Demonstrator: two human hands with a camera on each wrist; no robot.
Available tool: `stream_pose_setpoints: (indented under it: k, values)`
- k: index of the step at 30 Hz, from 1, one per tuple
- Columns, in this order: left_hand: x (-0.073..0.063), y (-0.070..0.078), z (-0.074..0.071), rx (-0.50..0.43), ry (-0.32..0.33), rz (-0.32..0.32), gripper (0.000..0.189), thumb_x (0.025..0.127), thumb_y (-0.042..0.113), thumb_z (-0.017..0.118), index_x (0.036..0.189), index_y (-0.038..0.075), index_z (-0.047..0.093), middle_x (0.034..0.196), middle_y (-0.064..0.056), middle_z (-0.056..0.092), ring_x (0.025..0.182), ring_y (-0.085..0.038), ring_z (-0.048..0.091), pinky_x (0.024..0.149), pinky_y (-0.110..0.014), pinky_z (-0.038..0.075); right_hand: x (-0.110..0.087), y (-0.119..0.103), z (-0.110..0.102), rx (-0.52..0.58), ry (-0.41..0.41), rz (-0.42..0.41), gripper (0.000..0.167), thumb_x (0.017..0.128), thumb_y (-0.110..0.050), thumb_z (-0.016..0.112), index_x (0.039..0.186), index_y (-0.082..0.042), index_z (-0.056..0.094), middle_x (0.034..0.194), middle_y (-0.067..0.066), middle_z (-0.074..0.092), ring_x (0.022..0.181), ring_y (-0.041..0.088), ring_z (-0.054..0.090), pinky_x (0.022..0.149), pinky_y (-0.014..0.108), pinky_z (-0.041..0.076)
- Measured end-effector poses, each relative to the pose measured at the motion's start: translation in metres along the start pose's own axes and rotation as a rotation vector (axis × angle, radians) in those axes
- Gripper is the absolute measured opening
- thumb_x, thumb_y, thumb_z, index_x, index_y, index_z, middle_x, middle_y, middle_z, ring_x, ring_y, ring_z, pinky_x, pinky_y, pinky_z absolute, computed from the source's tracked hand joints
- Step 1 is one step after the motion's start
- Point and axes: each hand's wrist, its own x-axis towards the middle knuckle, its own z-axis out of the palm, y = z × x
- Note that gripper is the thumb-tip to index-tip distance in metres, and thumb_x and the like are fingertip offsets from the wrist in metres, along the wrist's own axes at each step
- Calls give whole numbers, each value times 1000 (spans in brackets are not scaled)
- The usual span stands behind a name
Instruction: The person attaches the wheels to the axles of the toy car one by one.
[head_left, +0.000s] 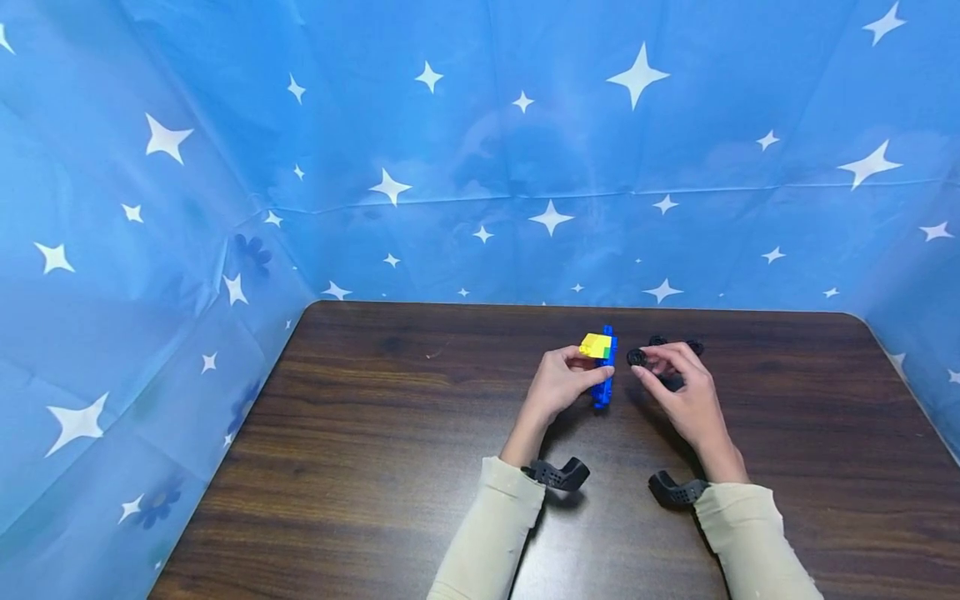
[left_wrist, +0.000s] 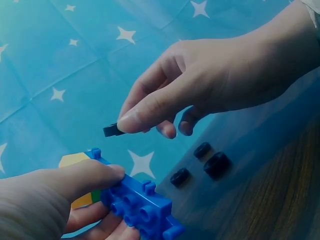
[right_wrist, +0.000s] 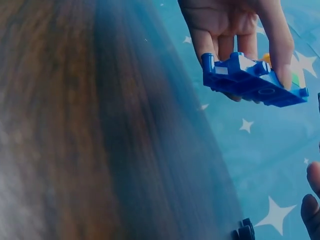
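Note:
My left hand [head_left: 558, 382] grips a blue toy vehicle base [head_left: 602, 392], thumb on one side and fingers on the other. The base has studs and small side pegs in the left wrist view. A yellow block [head_left: 595, 345] is attached to it, with a bit of green [left_wrist: 96, 196] beside the yellow. To the right, my right hand [head_left: 688, 398] pinches a small black toy wheel [head_left: 636, 357] between thumb and fingertips. The wheel [left_wrist: 112, 130] is held apart from the base, near its side. In the right wrist view only some fingertips of that hand show.
Three more black wheels [left_wrist: 217, 165] lie on the dark wooden table [head_left: 360, 433], behind and under my right hand. A blue curtain [head_left: 465, 150] with white stars surrounds the table's back and sides. Both wrists wear black mounts [head_left: 558, 475].

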Motion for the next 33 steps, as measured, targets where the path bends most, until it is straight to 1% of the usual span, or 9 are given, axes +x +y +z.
stream_pose_setpoints:
  k: [5,12,20,23,27,33]
  values:
    - [0,2,0,0,-6,-9,44,87,31,86,117,2,75,106,-10,79,86,-10,71,74,-24,56,2,-5,3,6,17,-18,36,82,6,83,116,-4,76,99,13,67,82,19,55,77,19,45]
    - [1,4,4,0,-18,-11,39,87,29,86,113,2,76,102,-9,79,81,-9,69,71,-24,55,4,-5,3,6,9,-27,35,86,4,82,119,-6,76,99,11,65,83,16,56,77,20,47]
    - [-1,5,5,18,-37,-23,36,87,29,86,111,3,76,99,-8,79,78,-9,67,67,-21,52,4,-3,6,-1,9,-41,35,85,5,82,118,-3,75,101,12,66,83,12,56,76,15,47]
    - [-2,5,5,13,-55,-34,35,87,29,86,110,4,77,97,-6,78,77,-9,66,65,-22,53,3,-3,7,-2,8,-41,35,85,5,82,118,-3,75,102,12,67,84,12,56,76,14,47]
    - [-4,5,5,10,-85,-49,34,87,29,86,110,5,76,94,-4,77,75,-9,65,66,-23,54,2,-5,7,-11,-1,-47,36,84,5,82,118,-2,74,103,12,67,84,15,57,77,13,46]
    - [-5,5,4,15,-122,-39,31,88,28,85,107,5,75,90,-4,75,74,-10,64,64,-23,52,1,-7,7,-39,-18,-55,37,84,3,84,118,-3,74,103,11,65,83,16,56,78,11,45]
